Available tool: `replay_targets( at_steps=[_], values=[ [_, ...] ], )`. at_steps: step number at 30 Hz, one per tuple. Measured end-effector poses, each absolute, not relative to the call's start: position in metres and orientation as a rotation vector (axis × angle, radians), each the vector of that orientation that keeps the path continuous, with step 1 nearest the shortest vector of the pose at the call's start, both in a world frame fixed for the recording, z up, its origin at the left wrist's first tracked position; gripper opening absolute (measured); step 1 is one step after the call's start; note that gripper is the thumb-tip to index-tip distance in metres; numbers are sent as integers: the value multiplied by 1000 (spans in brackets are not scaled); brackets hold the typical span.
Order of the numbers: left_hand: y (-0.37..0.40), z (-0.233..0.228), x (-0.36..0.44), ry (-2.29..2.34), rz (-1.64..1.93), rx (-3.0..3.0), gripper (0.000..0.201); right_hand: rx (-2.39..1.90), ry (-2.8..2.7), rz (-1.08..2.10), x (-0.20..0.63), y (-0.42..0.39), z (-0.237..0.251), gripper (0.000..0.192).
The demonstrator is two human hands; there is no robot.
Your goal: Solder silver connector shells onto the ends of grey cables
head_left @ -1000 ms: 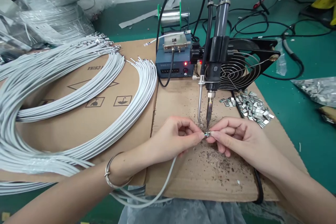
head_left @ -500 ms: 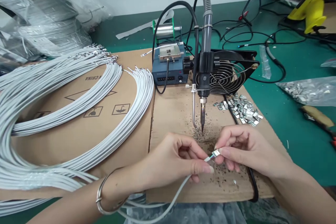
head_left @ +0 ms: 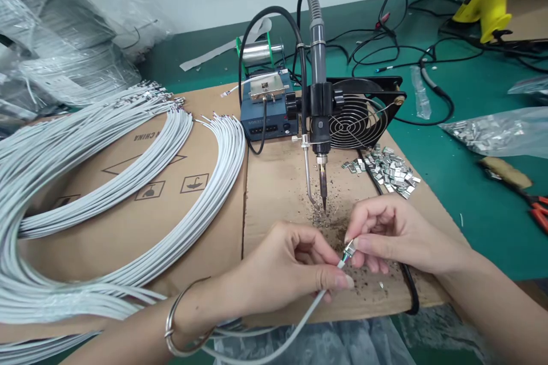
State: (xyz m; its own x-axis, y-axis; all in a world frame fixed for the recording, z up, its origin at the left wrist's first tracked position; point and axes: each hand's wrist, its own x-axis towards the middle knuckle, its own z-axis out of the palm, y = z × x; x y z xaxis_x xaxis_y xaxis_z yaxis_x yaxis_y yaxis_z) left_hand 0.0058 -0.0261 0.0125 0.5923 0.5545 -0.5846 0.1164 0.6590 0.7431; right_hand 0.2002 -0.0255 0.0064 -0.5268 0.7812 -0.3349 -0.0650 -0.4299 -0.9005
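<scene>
My left hand (head_left: 295, 268) pinches a thin white cable (head_left: 299, 319) near its end, thumb and forefinger closed on it; the cable runs down and left off the near edge of the cardboard sheet (head_left: 278, 182). My right hand (head_left: 394, 236) pinches a small metal terminal (head_left: 349, 249) at the cable's tip, fingertips tight on it. Both hands sit close together, nearly touching, just above the cardboard, near its front edge. The terminal is just below and in front of the soldering iron (head_left: 319, 108), apart from the tip, which points down over dark debris on the cardboard. Behind the iron: a black fan (head_left: 359, 114) and a blue control box (head_left: 265, 120). A pile of loose metal terminals (head_left: 385, 170) lies to the right of the iron. Bundles of white cables (head_left: 128, 182) curve across the cardboard box on the left. A bracelet (head_left: 175, 319) is on my left wrist. The green table (head_left: 449, 171) extends to the right.
</scene>
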Motion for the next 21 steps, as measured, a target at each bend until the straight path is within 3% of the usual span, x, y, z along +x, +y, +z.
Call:
replay_targets(
  at_steps=[11,17,21],
  values=[
    [-29,14,3,912,341,1152,11,-1055,-1228,2000,199,-27,5,10],
    [-32,27,2,912,348,1392,25,-1203,-1171,2013,190,-36,13,16],
    [-35,35,2,908,339,1435,25,-1261,-1096,2005,184,-43,26,19]
  ],
)
